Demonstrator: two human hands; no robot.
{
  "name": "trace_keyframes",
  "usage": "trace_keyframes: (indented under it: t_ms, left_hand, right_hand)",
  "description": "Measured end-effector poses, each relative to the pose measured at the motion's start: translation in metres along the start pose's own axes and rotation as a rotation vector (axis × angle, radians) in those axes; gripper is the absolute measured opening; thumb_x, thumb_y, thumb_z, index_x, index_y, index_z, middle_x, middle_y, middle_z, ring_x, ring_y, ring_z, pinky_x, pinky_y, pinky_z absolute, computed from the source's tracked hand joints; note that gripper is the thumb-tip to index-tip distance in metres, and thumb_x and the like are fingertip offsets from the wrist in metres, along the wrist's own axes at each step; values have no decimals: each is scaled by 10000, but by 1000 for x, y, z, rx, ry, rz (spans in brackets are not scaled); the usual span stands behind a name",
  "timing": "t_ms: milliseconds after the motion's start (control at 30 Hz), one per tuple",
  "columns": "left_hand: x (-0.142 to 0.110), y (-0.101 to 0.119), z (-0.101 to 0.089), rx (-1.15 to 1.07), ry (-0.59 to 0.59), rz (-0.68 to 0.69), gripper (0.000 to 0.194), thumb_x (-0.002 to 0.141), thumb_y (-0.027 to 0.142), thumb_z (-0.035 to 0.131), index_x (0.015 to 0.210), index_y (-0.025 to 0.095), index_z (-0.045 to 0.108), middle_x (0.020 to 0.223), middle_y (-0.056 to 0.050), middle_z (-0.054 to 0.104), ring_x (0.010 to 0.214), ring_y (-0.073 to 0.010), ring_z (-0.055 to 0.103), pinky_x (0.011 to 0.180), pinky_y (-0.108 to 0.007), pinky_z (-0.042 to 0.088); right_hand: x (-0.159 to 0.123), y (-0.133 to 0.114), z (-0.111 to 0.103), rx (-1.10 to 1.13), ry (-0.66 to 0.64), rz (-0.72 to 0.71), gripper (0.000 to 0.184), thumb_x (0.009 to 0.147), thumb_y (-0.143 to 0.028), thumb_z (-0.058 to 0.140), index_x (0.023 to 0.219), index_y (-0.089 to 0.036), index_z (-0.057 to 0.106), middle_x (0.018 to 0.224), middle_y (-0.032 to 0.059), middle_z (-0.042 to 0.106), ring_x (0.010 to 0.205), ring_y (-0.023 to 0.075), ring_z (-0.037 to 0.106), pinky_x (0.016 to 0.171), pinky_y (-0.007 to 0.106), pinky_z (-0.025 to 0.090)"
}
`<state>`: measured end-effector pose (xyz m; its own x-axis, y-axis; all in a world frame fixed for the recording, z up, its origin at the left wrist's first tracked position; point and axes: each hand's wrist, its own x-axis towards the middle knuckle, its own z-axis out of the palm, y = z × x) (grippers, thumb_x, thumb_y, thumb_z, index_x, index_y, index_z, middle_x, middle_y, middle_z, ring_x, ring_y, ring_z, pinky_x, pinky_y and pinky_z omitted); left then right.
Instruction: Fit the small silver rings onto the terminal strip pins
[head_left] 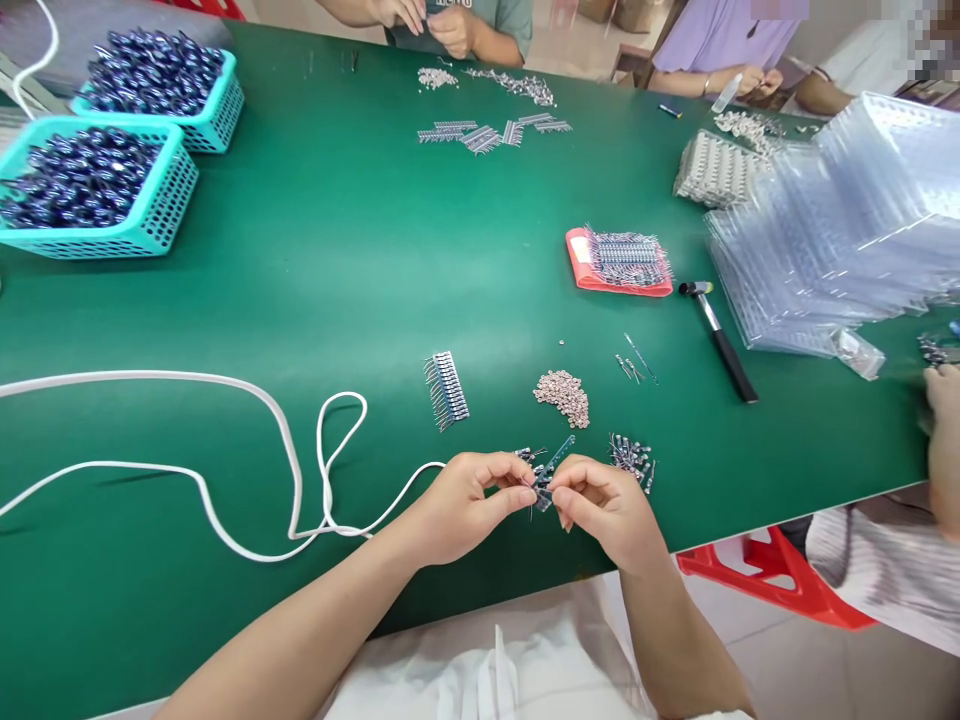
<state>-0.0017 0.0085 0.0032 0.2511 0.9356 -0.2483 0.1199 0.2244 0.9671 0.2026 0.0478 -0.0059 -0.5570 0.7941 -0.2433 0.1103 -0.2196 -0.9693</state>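
In front of me, my left hand (480, 500) pinches a narrow blue-green strip (559, 455) with small wired parts on it. My right hand (604, 505) has its thumb and fingertips closed at the strip's lower end; whether they grip the strip or a small part there is hard to see. Just beyond the fingers lies a pile of small round pinkish pieces (562, 397). A heap of small parts with wire leads (631, 458) sits beside my right hand. Farther left rests a filled strip of these parts (447, 390), wires pointing left.
White cable (292, 470) loops across the left side. Two turquoise baskets (176, 215) hold dark blue shiny parts. At right are a hammer (720, 340), a red-banded bundle (622, 262) and stacked clear plastic trays (832, 230). Co-workers' hands (454, 30) work across the green table (300, 270).
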Motion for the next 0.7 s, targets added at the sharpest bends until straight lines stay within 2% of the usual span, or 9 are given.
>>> trace_keyframes:
  t_ms: [167, 333, 500, 567, 633, 700]
  left_hand:
    - [1, 2, 0, -2, -126, -64, 158, 866, 280, 593, 808, 151, 663, 753, -21, 667, 706, -147, 583, 670, -246, 461]
    - [4, 1, -5, 60, 17, -149, 181, 881, 325, 574, 820, 170, 643, 772, -8, 660, 730, -150, 571, 675, -249, 432]
    - [4, -3, -10, 64, 134, -146, 211, 893, 383, 564, 833, 191, 625, 756, 13, 634, 707, -141, 548, 658, -247, 414]
    - [4, -3, -11, 60, 152, -141, 208, 889, 385, 573, 829, 191, 621, 750, 17, 629, 689, -134, 538, 645, -244, 406]
    - [4, -3, -11, 50, 164, -136, 201, 883, 381, 583, 832, 191, 622, 756, 17, 631, 693, -131, 542, 648, -242, 406]
    - [5, -2, -11, 36, 171, -132, 195, 881, 377, 587, 838, 191, 624, 764, 15, 635, 708, -133, 552, 659, -242, 410]
  right_hand:
    - [-6, 2, -4, -147, 23, -13, 103, 874, -242, 601, 803, -190, 654, 772, 1, 583, 567, 91, 563, 509, 217, 465]
    - [-4, 2, -11, -555, 111, -120, 99, 882, -185, 566, 848, -210, 655, 805, 11, 610, 636, 112, 554, 576, 242, 441]
    - [2, 1, -22, -874, 24, -152, 177, 936, -190, 499, 992, -233, 662, 867, 18, 631, 715, 133, 592, 668, 269, 452]
    - [8, 1, -29, -1008, 117, -176, 174, 944, -217, 506, 1024, -231, 660, 926, 29, 649, 761, 145, 614, 709, 281, 459]
    - [15, 1, -36, -1132, 228, -178, 158, 940, -238, 527, 1015, -228, 666, 943, 29, 659, 739, 142, 620, 678, 277, 458]
    - [22, 2, -42, -1215, 256, -197, 159, 935, -224, 535, 1016, -226, 672, 936, 21, 659, 688, 125, 614, 630, 263, 452]
